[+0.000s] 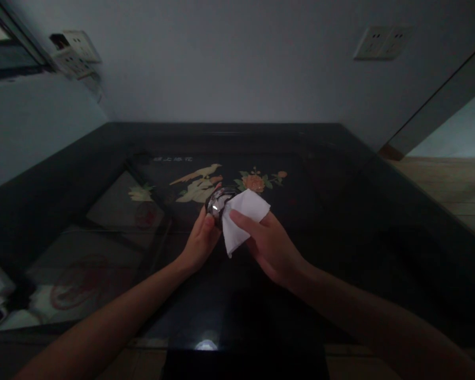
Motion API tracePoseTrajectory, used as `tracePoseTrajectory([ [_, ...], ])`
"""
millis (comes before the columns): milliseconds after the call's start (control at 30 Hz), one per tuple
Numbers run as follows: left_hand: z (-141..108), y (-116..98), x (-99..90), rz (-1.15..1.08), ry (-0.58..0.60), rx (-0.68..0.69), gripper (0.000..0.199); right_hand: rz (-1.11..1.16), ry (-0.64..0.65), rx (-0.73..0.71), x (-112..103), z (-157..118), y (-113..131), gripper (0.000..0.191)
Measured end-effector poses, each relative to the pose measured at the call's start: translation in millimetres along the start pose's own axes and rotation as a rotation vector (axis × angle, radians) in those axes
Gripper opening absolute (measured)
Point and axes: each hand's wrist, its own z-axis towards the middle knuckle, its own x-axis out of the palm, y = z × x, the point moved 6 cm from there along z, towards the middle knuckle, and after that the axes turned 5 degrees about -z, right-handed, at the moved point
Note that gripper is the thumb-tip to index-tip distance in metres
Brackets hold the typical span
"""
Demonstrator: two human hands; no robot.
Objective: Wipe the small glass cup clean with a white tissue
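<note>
- Work seemed under way: a thin white sheet of cloth or tissue point(250, 205) lay against a shiny, dark, rounded object point(217, 203); how much was done or left was unclear
- The object sat between the left hand point(200, 237) and the right hand point(274, 244), over a glossy black tabletop point(336, 221)
- The left curled round its left side, thumb on the near face
- The right pinched the sheet under its thumb

We see a white tissue point(251, 203), a silver-and-dark object point(217, 203), a black tabletop point(340, 221) patterned with a cream bird point(206, 171), orange flower point(254, 183) and green leaves point(267, 183), and a grey wall point(237, 63)
</note>
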Motion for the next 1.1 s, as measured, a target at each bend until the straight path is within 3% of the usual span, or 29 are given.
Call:
tracePoseTrajectory([
  [233,-0.5,3.3,-8.2,0.000,-0.137,-0.123,0.056,-0.984,0.162,-0.473,11.8,-5.8,11.3,0.018],
  [367,-2.0,7.3,-4.8,-0.029,-0.146,-0.253,0.054,-1.479,0.288,-0.532,18.4,-7.2,5.4,0.014],
  [600,0.9,6.0,5.4,-0.070,-0.193,-0.308,0.045,-1.860,0.390,-0.684,24.3,-11.5,1.4,0.017],
  [733,-0.5,7.3,2.0,-0.063,-0.198,-0.309,0.044,-1.844,0.422,-0.737,25.8,-14.5,4.2,0.018],
  [833,-3.7,8.0,-1.4,-0.057,-0.193,-0.322,0.045,-1.699,0.350,-0.621,24.2,-13.1,7.0,0.014],
  [967,-5.1,8.3,-3.5,-0.039,-0.183,-0.308,0.050,-1.222,0.192,-0.374,18.4,-9.6,7.9,0.020],
  [1100,-2.3,3.5,-6.5,-0.024,-0.201,-0.153,0.056,-0.577,0.158,-0.206,15.0,-6.2,6.1,0.020],
])
